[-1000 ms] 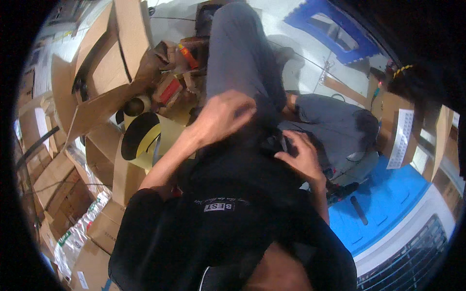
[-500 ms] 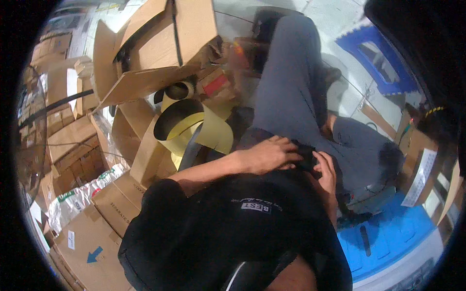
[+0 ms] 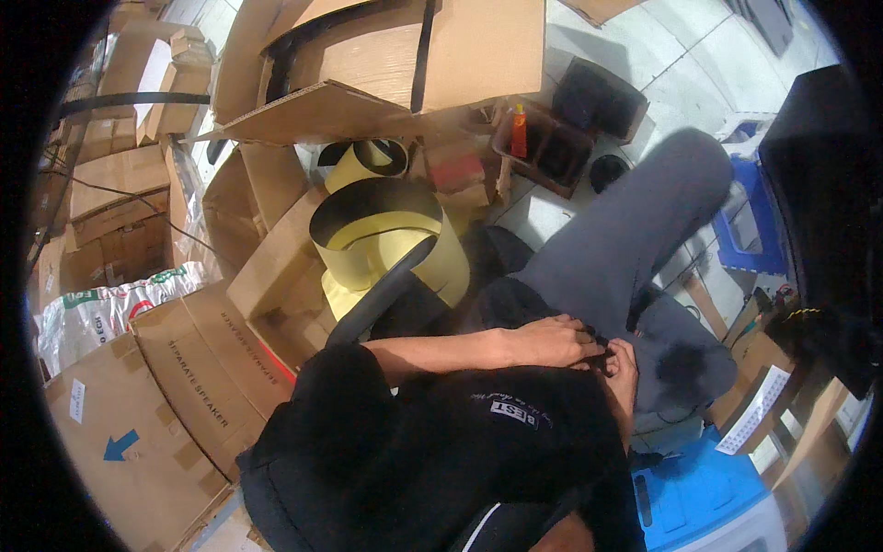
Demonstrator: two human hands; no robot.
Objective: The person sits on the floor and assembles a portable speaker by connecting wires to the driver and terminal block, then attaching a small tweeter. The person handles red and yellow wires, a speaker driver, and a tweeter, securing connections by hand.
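Observation:
Close together over my lap, both hands work at a small dark thing whose kind I cannot make out. My left hand lies with its back up and its fingers curled toward that thing. From the other side my right hand meets it, its thumb and fingers pinched together. The grey trousers and the black shirt surround them. Left of my left forearm stands a big loose roll of yellow sheet, dark on the inside, with a black strip leaning against it.
An open cardboard box stands ahead, with a smaller yellow roll below it. A dark tray holds an orange tube. Closed cartons lie at left. At right are a blue plastic frame and a blue lid.
My view has shifted, so the boxes and rolls sit farther right. My bent knee appears farther right and lower. The fingers of both hands have come closer together.

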